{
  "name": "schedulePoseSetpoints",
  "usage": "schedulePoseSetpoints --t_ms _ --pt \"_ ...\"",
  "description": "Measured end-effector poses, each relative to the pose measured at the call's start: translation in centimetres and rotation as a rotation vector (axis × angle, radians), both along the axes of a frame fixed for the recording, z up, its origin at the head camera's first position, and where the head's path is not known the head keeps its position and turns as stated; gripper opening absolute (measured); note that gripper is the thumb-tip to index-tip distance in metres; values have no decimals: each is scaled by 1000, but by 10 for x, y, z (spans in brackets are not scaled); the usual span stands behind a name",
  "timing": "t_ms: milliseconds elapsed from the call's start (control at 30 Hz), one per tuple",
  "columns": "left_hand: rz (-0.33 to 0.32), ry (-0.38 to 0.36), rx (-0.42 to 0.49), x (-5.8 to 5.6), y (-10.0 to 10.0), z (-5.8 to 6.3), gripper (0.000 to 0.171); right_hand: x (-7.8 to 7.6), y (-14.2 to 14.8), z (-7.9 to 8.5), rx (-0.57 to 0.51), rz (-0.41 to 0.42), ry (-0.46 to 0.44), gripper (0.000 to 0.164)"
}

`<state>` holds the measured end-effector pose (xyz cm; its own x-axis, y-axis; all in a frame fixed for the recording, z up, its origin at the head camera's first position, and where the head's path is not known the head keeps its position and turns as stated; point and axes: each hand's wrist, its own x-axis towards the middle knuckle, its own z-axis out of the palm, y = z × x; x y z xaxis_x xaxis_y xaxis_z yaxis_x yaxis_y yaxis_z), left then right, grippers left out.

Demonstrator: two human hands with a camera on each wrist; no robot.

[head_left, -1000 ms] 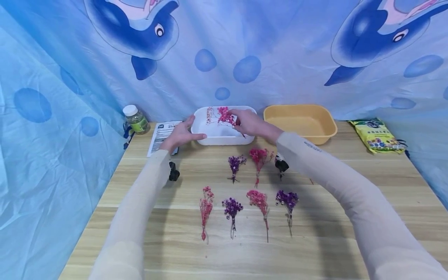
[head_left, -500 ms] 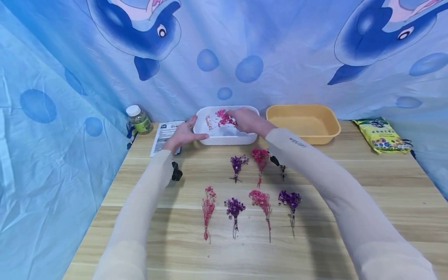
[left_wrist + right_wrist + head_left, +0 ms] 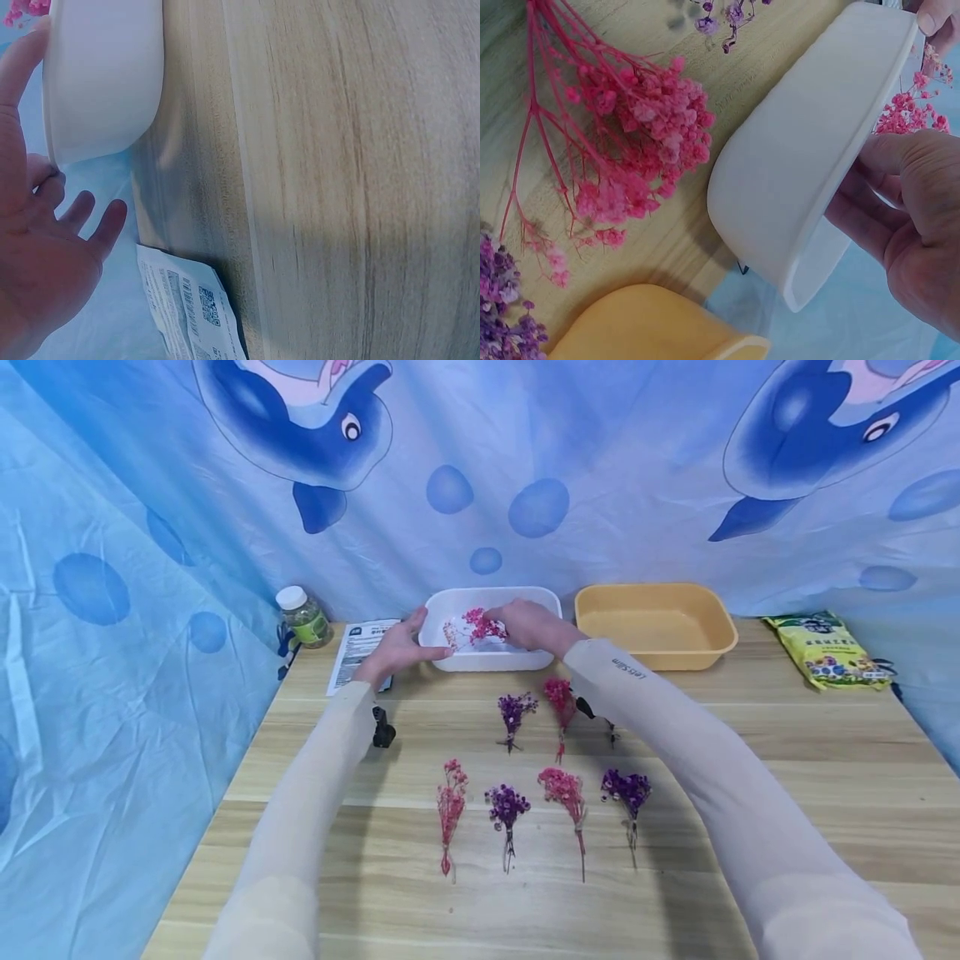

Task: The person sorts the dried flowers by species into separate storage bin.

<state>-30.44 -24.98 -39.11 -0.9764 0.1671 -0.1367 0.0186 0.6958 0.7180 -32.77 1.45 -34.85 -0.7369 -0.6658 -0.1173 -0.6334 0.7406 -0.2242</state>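
Observation:
My right hand [image 3: 528,625] reaches into the white plastic basin [image 3: 491,663] at the back and pinches a sprig of pink dried flowers [image 3: 478,622]. In the right wrist view its thumb and fingers are together inside the rim, with the pink blossoms [image 3: 907,116] just beyond them; the stems are hidden. My left hand [image 3: 401,650] grips the basin's left end, thumb at the front rim. The left wrist view shows the thumb and a bent finger at the basin wall [image 3: 105,82], with the other fingers off it. Paler blossoms [image 3: 450,633] show inside the basin.
Small pink bunches [image 3: 452,810] and purple bunches [image 3: 507,810] lie in two rows on the wooden table [image 3: 405,902]. A yellow basin [image 3: 656,658] stands right of the white one. A printed packet [image 3: 360,652], a lidded jar [image 3: 306,617] and a yellow bag [image 3: 831,652] sit around them.
My right hand has lowered the pink flowers from above the white basin down into it. The left hand stays at the basin's left end, and the head view has shifted slightly.

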Motion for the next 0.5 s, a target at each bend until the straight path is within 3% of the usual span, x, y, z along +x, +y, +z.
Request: schedulePoseSetpoints --t_ms 333,500 --pt "-1 10 -16 0 2 -1 115 0 3 -7 -55 34 -3 55" --pt "1 8 -15 -1 1 -1 117 3 5 -5 -102 -14 15 55"
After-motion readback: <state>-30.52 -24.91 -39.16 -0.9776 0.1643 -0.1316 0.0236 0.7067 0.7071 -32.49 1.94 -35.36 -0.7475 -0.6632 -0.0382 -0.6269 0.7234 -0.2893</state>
